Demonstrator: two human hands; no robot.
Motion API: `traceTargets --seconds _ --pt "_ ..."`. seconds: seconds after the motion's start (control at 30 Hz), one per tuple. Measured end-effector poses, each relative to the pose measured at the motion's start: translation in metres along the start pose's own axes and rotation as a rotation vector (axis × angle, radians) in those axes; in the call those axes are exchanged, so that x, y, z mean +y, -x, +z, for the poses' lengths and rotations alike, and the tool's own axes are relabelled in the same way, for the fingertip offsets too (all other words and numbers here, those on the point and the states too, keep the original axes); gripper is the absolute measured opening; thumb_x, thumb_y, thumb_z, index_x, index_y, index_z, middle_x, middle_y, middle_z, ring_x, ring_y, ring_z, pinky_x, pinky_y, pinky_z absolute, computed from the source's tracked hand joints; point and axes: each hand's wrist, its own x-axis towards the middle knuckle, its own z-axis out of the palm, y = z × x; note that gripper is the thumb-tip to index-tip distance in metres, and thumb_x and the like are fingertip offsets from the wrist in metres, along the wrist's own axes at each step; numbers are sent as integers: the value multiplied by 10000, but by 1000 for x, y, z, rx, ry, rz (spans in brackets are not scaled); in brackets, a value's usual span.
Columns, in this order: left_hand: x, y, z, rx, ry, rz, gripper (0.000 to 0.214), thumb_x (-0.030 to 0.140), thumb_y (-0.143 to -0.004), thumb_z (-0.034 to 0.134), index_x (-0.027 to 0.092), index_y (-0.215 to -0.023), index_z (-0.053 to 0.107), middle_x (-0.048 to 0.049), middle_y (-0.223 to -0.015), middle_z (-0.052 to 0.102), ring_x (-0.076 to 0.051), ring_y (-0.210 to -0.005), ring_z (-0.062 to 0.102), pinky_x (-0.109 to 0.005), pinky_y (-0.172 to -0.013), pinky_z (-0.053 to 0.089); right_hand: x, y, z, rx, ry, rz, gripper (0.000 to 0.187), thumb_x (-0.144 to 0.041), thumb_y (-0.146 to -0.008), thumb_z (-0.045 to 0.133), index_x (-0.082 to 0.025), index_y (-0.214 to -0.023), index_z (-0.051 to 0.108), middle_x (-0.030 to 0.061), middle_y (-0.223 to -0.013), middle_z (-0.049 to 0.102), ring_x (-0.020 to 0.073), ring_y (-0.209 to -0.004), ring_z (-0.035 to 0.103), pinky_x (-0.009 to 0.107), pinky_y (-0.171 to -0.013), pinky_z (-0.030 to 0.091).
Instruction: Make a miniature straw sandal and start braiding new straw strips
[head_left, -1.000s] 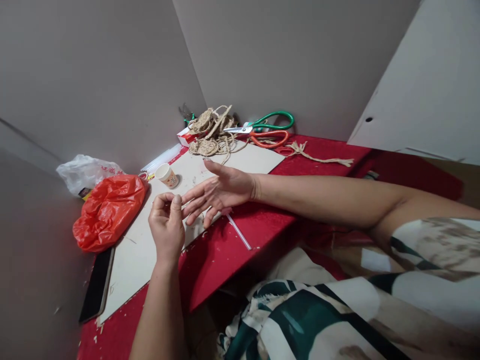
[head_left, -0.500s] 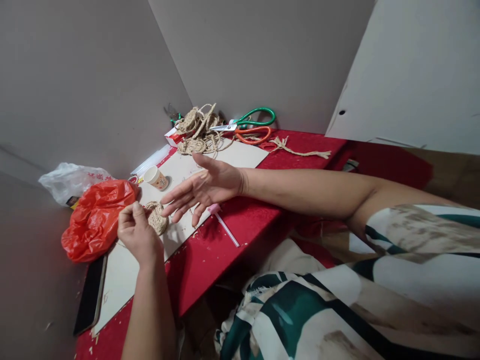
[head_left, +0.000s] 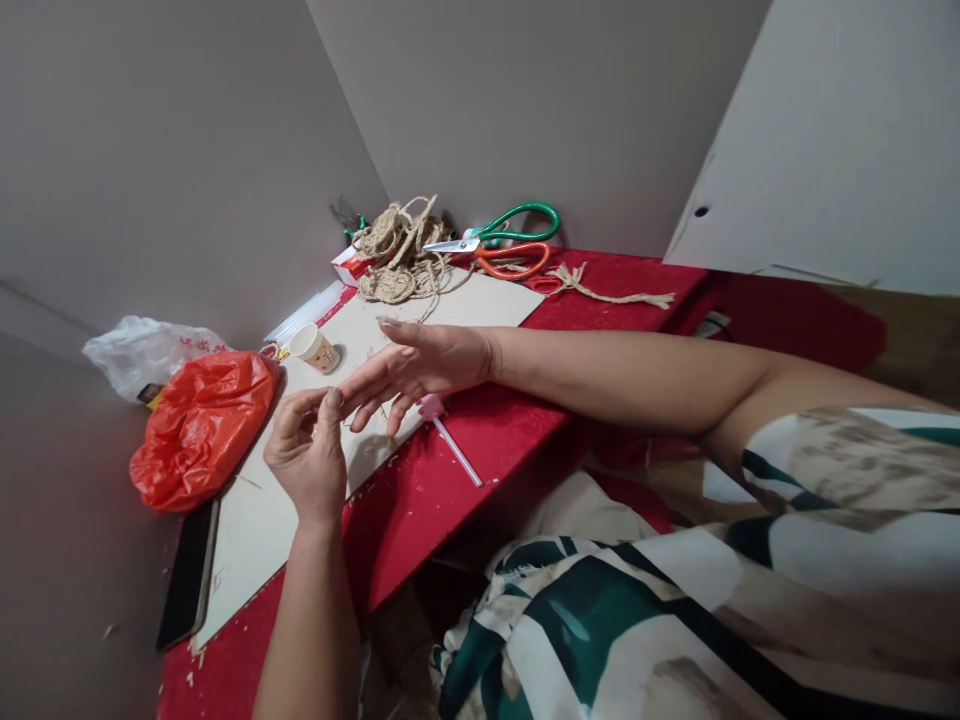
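My left hand (head_left: 309, 455) comes up from the bottom, thumb and fingers curled together in a pinch at the tips of my right hand. What it pinches, if anything, is too small to make out. My right hand (head_left: 420, 368) reaches in from the right with its fingers stretched out and thumb raised, holding nothing visible. Both hands are above a pale board (head_left: 247, 520) on the red-covered table. Under the right fingers lies a pink-topped stick (head_left: 457, 452). A patterned paper cup (head_left: 315, 348) stands just beyond the hands. No round rope coil shows near the left hand.
An orange plastic bag (head_left: 206, 430), a clear plastic bag (head_left: 146, 355) and a dark phone (head_left: 187, 575) lie at left. At the back are braided rope (head_left: 394, 250), scissors (head_left: 517, 240) and a frayed rope piece (head_left: 607, 292). Grey walls (head_left: 525, 110) border the table (head_left: 405, 540).
My left hand has moved right and up, its fingertips now meeting my right fingertips. The round rope coil beside it is no longer visible. The view has shifted slightly.
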Motion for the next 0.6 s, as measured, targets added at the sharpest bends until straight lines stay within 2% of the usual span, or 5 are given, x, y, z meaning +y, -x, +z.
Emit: traceTargets --seconds 0.17,0.27,0.47,0.53,0.6 --pt "-5 -1 -2 -9 133 -148 151 314 -772 732 183 -775 657 22 -712 609 -99 -661 565 -219 -664 448 0 3 2 -39 25 -19 751 -734 -871 350 -108 -1133 671 169 -1199 654 259 -1058 636 319 -791 532" --pt "-5 -3 -4 -52 147 -191 172 326 -780 725 177 -758 641 34 -673 569 -84 -605 516 -204 -616 421 1 2 1 -52 21 -2 748 -733 -872 348 -112 -1135 671 166 -1216 646 268 -1083 628 316 -788 536" --pt "-2 -2 -4 -147 70 -118 180 334 -845 655 178 -788 586 27 -703 551 -88 -649 518 -196 -623 413 5 -1 1 28 6 28 708 -701 -877 395 -101 -1126 675 173 -1187 659 263 -1047 642 317 -762 544" --pt "-6 -4 -5 -117 24 -83 174 330 -852 644 176 -801 580 24 -716 555 -93 -674 530 -203 -647 423 2 0 4 23 2 25 696 -704 -864 418 -113 -1125 677 166 -1202 653 261 -1055 638 310 -749 546" --pt "-14 -9 -9 -29 -2 -94 180 331 -850 639 173 -796 571 22 -709 559 -101 -663 541 -222 -645 438 -4 2 8 5 -8 -9 667 -699 -860 431 -138 -1125 675 148 -1214 650 255 -1068 632 300 -741 547"
